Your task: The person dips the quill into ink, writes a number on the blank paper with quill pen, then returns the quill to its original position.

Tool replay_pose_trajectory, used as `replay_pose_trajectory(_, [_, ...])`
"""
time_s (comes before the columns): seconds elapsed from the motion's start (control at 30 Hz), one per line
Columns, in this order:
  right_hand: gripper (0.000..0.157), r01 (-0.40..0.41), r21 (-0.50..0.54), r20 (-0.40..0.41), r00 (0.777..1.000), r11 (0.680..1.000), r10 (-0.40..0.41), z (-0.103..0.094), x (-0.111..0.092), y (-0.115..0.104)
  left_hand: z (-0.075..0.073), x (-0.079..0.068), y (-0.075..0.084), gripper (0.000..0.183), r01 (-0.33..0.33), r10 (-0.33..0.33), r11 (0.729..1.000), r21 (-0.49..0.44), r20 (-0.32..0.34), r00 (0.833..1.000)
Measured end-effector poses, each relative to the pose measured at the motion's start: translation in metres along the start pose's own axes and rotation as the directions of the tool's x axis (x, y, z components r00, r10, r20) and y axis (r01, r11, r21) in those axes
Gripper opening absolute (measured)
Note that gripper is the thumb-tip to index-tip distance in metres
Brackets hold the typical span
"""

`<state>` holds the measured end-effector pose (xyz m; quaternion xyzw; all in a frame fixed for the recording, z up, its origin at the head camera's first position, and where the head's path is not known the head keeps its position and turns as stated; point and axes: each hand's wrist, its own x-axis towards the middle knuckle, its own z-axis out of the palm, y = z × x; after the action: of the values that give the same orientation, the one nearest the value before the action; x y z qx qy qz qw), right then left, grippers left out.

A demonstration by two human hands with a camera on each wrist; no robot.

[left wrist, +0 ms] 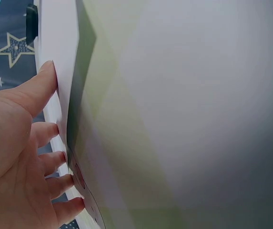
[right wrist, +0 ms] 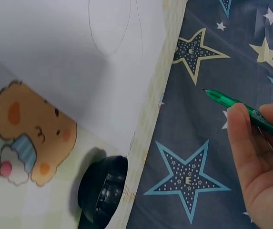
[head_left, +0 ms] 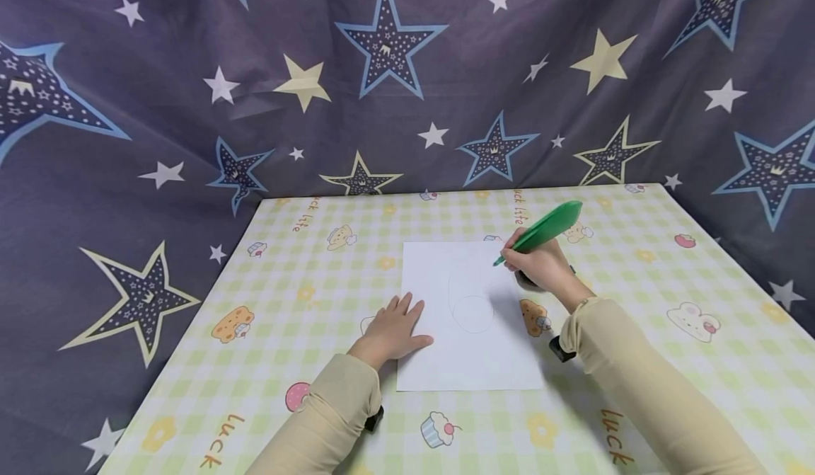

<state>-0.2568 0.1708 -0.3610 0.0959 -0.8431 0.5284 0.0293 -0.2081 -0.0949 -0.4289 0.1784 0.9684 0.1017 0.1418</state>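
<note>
A white sheet of paper (head_left: 439, 369) lies on the table, bearing a thin circle and a long curved line that meets its left side. Across the sheet's left edge rests my left hand (head_left: 395, 330), fingers spread; the left wrist view shows its thumb (left wrist: 43, 88) and fingertips along the paper's edge. My right hand (head_left: 541, 259) pinches a slim green pen (right wrist: 222, 98) with a broad feather-shaped top. Over the sheet's upper right, the pen's tip is raised off the paper. Part of the right palm is cut off in the right wrist view.
A checked tablecloth (head_left: 331, 277) with printed cartoons covers the table. Near the right hand sits a black rounded object (right wrist: 103, 191), partly hidden behind the wrist in the head view. Behind the table hangs a dark curtain (head_left: 407, 121) with stars.
</note>
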Motion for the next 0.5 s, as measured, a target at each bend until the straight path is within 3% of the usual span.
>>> replay_pose_trajectory(0.5, [0.009, -0.04, -0.018, -0.074, 0.996, 0.999, 0.039, -0.026, 0.001, 0.011, -0.002, -0.001, 0.001, 0.069, -0.003, 0.003, 1.0, -0.01, -0.003, 1.0])
